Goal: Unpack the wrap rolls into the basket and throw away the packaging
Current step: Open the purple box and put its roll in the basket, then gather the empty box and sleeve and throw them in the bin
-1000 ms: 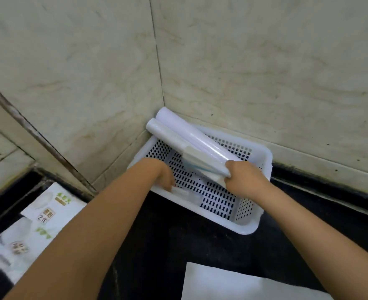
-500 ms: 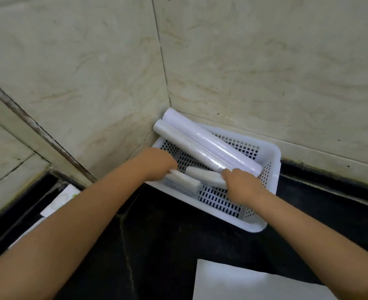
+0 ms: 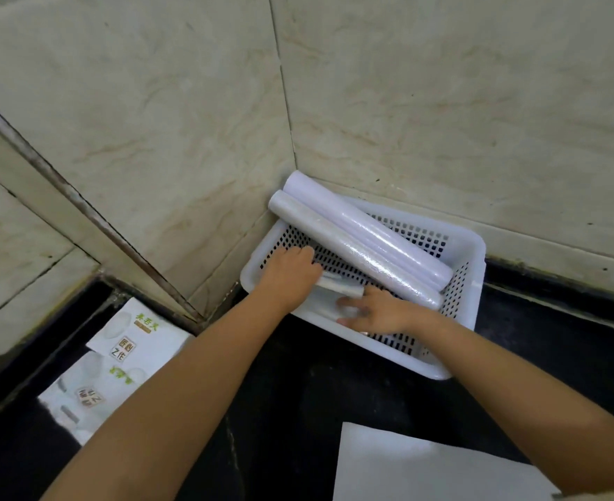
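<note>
A white perforated basket point(image 3: 473, 254) sits in the corner of the black counter against the tiled walls. Two long wrap rolls lie diagonally in it, side by side: a pale lilac roll point(image 3: 367, 229) behind and a clear-white roll point(image 3: 352, 253) in front, their far ends sticking out over the rim. My left hand point(image 3: 291, 273) reaches into the basket's left side and holds the end of a small short roll point(image 3: 341, 287). My right hand point(image 3: 374, 314) lies flat, fingers spread, on another small pale roll point(image 3: 325, 303) at the basket's near side.
Printed white packaging point(image 3: 117, 359) with green lettering lies on the lower ledge at the left. A plain white sheet point(image 3: 425, 464) covers the counter's near right corner. Marble tile walls close in behind and left of the basket.
The long rolls have settled lower in the basket. My right hand let go of the roll end and moved left, flat over the small rolls. The view shifted, so the packaging shows again.
</note>
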Demonstrator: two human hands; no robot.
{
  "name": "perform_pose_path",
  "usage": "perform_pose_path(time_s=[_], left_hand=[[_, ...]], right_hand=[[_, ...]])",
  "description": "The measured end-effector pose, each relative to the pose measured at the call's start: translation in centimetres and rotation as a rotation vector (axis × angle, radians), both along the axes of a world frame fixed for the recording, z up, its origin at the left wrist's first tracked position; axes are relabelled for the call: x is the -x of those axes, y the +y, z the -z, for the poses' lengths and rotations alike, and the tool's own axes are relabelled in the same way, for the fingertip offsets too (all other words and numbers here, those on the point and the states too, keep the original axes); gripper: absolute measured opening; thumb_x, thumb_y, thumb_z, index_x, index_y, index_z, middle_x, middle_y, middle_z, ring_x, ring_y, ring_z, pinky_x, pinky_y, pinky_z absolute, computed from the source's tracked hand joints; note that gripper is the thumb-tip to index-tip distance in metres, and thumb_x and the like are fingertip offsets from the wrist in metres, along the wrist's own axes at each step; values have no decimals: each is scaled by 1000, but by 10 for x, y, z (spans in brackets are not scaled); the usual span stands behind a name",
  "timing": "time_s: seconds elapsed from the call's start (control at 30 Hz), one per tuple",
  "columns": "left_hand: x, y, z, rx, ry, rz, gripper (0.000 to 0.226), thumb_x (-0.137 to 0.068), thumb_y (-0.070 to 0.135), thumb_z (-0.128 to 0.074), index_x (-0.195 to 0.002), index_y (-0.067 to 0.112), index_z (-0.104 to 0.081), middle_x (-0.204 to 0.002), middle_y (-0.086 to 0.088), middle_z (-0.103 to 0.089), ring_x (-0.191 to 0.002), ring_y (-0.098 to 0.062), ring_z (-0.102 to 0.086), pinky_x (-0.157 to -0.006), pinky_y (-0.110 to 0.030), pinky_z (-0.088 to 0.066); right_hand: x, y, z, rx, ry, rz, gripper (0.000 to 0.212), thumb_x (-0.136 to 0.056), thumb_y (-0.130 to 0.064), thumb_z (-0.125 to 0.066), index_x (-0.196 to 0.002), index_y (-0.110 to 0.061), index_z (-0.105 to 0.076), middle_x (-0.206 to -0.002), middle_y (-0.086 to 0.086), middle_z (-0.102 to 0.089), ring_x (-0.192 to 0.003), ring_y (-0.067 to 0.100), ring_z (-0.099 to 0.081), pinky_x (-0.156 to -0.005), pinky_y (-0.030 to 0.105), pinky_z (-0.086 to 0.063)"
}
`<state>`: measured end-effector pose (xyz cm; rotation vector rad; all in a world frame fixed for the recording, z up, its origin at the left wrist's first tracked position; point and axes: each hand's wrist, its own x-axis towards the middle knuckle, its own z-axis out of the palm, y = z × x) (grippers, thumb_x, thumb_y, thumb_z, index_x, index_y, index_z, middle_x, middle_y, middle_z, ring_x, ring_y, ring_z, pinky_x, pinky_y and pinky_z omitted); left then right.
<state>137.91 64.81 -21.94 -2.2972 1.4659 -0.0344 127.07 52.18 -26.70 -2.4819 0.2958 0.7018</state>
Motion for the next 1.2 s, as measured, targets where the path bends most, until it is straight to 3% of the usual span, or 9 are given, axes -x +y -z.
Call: perform_pose_path(time_s=[0.13,0.33,0.53,0.6,0.73,0.83,0.93,1.07,1.2], left_hand=[[-3,-12,0,-298,102,-1,34,-93,2,-46,-126,7,-51,-131,-14,-46,-116,-29,-50,-92,-36,-45],[8,-30,-17,-596,201,-149,45,-98,8,-35,-143,9,-35,-146,-10,-40,-129,-27,-44,-106,-34,-37],[38,-5,-39,-360,-13,22,29,-94,7,-45,-122,10,-53,-126,-10,-53,-113,-26,-52,-89,-34,-44],[58,17,-37,-138,41,73,29,-93,9,-46,-122,8,-51,-123,-11,-53,-112,-28,-51,-85,-36,-44],[111,81,-22,249,288,128,32,-93,15,-47,-120,2,-56,-112,-18,-61,-101,-35,-58,-77,-43,-47],[147,129,-10,-17,404,-4,51,-96,39,-41,-141,15,-37,-138,-7,-47,-124,-25,-47,-97,-37,-42],[171,175,-7,-260,576,-131,77,-89,55,-46,-148,15,-18,-151,-6,-31,-134,-24,-36,-107,-38,-38],[203,216,-6,-457,672,-279,103,-69,58,-69,-145,12,-16,-146,-6,-35,-128,-26,-42,-103,-38,-41],[236,234,9,-369,455,-249,72,-77,42,-70,-131,10,-33,-131,-8,-48,-115,-26,-52,-91,-37,-46]], right_hand=[[17,-12,-14,-123,55,-20,54,-89,-50,-44,-133,-18,-47,-153,9,-26,-141,23,-23,-116,35,-20],[35,-6,-37,24,-44,-7,40,-94,-32,-45,-124,-6,-55,-136,11,-52,-120,25,-51,-104,33,-39],[101,11,-63,56,-719,390,14,-85,-9,-60,-87,0,-69,-86,17,-70,-76,25,-61,-70,29,-46],[142,17,-62,116,-778,466,6,-78,-2,-65,-76,2,-69,-73,18,-70,-64,26,-59,-64,25,-43],[210,11,-34,297,-277,474,32,-79,-9,-62,-110,-3,-62,-102,19,-66,-98,37,-58,-81,36,-44],[239,17,-17,489,208,381,53,-86,-22,-54,-136,-14,-38,-135,13,-50,-125,32,-43,-109,47,-28],[253,37,-17,537,190,466,33,-87,-13,-45,-119,-12,-53,-125,12,-57,-120,30,-48,-113,50,-19],[272,73,-27,511,162,540,31,-88,-9,-41,-115,-8,-58,-125,15,-56,-118,33,-50,-104,43,-35],[291,107,-28,409,76,602,35,-87,-4,-40,-117,-3,-57,-125,19,-57,-115,36,-52,-95,39,-45]])
